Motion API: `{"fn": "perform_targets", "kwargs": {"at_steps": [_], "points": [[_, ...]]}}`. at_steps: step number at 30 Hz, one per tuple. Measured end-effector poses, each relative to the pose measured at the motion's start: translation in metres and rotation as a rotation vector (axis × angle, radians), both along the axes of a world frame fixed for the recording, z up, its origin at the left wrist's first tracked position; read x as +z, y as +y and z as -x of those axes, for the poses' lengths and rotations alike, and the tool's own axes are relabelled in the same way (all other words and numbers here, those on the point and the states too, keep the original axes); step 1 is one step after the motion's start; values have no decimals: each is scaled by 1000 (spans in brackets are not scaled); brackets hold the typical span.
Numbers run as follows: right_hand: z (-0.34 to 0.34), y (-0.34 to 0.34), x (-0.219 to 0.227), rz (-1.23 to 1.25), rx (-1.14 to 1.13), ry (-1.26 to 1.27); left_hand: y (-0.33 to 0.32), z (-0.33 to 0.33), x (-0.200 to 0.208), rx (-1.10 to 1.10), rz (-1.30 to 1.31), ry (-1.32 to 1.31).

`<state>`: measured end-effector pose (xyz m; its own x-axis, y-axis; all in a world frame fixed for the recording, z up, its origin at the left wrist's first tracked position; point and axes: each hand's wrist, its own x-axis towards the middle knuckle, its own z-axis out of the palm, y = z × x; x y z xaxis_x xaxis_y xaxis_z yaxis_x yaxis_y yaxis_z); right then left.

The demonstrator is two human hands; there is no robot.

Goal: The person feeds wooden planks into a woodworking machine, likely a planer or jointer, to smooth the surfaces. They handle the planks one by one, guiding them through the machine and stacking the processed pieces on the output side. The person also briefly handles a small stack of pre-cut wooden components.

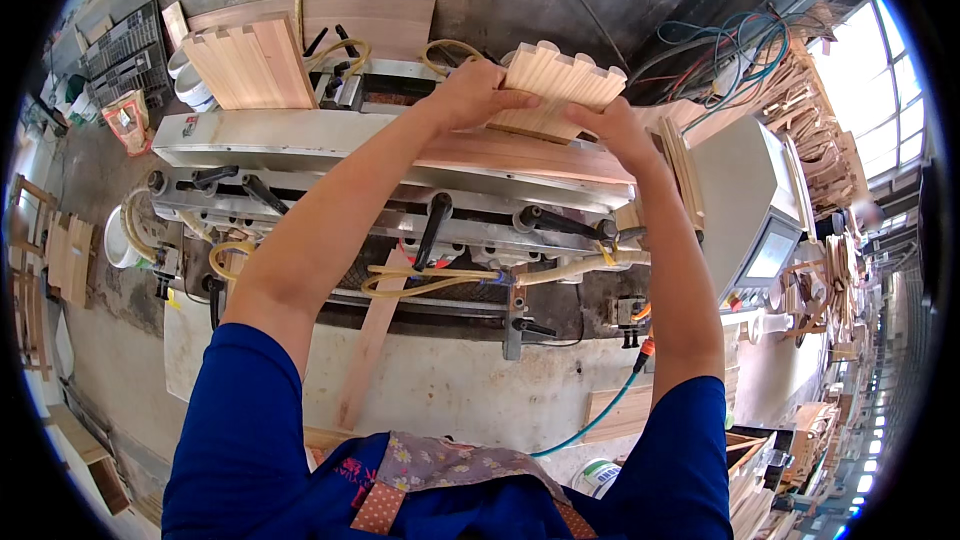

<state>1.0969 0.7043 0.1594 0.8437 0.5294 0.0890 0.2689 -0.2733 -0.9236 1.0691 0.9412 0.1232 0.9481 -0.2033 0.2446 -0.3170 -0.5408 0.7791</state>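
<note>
Both my arms reach forward over a long machine with a pale metal beam [345, 145]. A stack of light wooden boards [560, 80] with notched, rounded ends is between my hands, tilted above the beam's right part. My left hand [475, 97] grips its left side with the thumb on the near face. My right hand [618, 132] closes on its lower right side, thumb also on the near face. Below the stack, a reddish wooden board [525, 155] lies along the beam. At the beam's left end stands another group of notched boards [250, 65].
Black clamp levers [433, 230] and yellow hoses [430, 280] line the machine's near side. A control box with a screen [768, 252] stands at the right. Tangled cables [735, 45] hang at the far right. White buckets [190, 85] and a black crate [125, 55] are at the far left.
</note>
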Motion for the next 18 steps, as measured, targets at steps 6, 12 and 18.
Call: {"fn": "perform_targets", "kwargs": {"at_steps": [6,12,18], "points": [[7,16,31,-417,-106,419,-1,0,1,18,-13,18],[-3,10,16,-403,-146,413,3,29,19,19,-255,136],[0,13,16,-355,-192,395,34,95,18,-11,-905,-8]]}}
